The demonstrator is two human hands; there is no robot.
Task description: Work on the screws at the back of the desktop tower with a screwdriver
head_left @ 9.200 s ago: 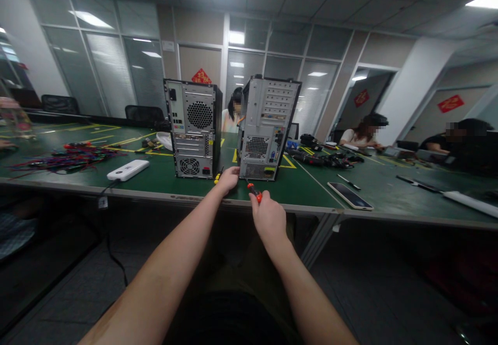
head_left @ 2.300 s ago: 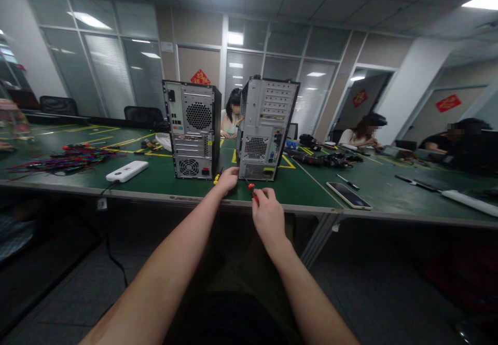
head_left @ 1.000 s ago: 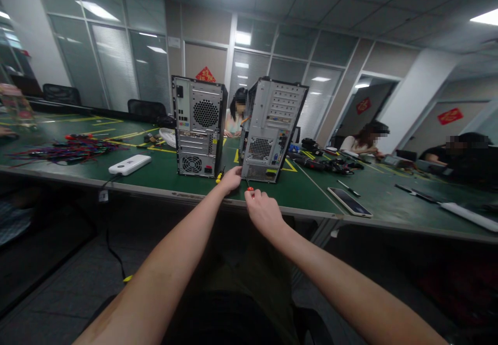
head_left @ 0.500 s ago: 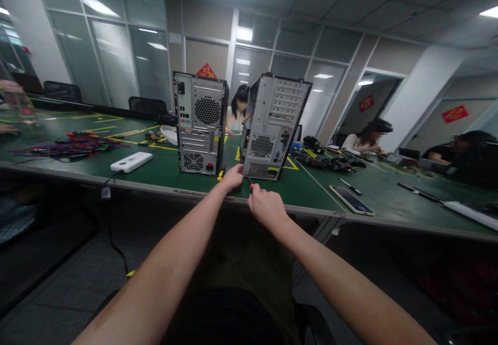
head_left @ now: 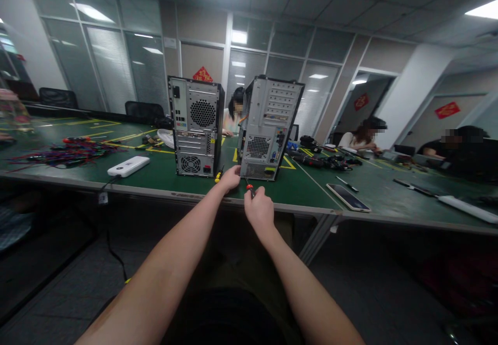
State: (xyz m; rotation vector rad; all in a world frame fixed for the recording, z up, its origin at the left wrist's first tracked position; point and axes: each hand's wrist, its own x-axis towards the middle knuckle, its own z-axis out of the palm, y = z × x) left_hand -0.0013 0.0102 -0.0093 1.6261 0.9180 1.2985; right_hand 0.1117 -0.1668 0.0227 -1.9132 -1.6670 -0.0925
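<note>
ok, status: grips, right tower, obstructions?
Left grip at lower corner of tower. Right grip holding screwdriver, tip near that corner. Tower upright. Yellow-handled tool beside left grip.

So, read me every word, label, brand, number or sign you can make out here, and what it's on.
"福", probably: middle red sign, in the doorway.
Far-right red sign: perhaps the same character, too blurred to be sure.
Left red sign, partly hidden by the left computer case: characters unclear.
Yellow label on the right computer case: too small.
White power bank: marks too small.
</note>
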